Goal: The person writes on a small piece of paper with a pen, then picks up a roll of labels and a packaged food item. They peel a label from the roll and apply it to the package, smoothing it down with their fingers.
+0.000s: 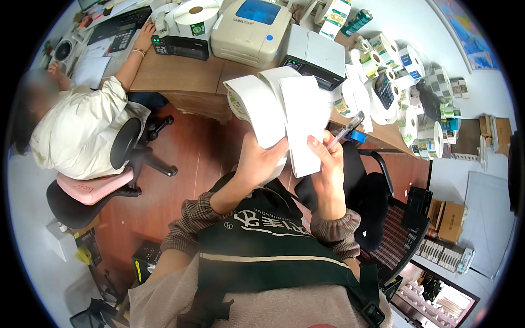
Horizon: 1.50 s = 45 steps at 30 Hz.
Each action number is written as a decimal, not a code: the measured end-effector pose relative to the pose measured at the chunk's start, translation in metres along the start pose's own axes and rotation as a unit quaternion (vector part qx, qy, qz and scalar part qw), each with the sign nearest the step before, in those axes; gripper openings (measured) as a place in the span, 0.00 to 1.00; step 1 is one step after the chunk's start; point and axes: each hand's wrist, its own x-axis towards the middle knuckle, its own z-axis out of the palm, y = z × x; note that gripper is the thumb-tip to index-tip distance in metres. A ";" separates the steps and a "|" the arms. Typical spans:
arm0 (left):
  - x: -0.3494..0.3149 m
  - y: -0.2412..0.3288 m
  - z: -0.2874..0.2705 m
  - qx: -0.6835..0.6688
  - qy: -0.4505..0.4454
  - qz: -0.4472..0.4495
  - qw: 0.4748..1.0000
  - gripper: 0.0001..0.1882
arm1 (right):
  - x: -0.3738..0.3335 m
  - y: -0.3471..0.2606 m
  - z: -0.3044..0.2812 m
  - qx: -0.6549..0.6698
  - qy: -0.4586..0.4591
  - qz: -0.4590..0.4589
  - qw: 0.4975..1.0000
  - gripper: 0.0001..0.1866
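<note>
A long white label strip (306, 117), bent into loose loops and folded layers, is held up in front of my apron. My left hand (260, 159) is closed round the left loop, whose underside shows some green print. My right hand (328, 170) grips the lower right end of the strip, its thumb flat on the white face. A clear pen (346, 129) with a dark tip is also in my right hand, sticking out up and to the right. Some fingers of both hands are hidden behind the paper.
Beyond my hands, a wooden desk (180, 76) carries a beige label printer (246, 41), a grey-black printer (314, 52) and a smaller black printer (183, 48). Many label rolls (385, 49) crowd its right side. A co-worker (87, 126) sits at left. An office chair (377, 169) stands at right.
</note>
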 end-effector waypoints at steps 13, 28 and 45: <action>0.005 -0.009 -0.010 0.315 -0.026 0.039 0.948 0.32 | 0.008 -0.017 -0.011 -0.066 0.074 -0.129 0.987 0.07; 0.008 -0.009 -0.013 0.465 -0.010 0.117 0.877 0.18 | 0.002 -0.001 -0.035 -0.031 0.118 -0.103 0.987 0.06; 0.022 0.023 -0.023 -0.216 -0.122 -0.223 0.943 0.36 | 0.004 -0.001 -0.025 -0.017 0.139 -0.087 0.986 0.04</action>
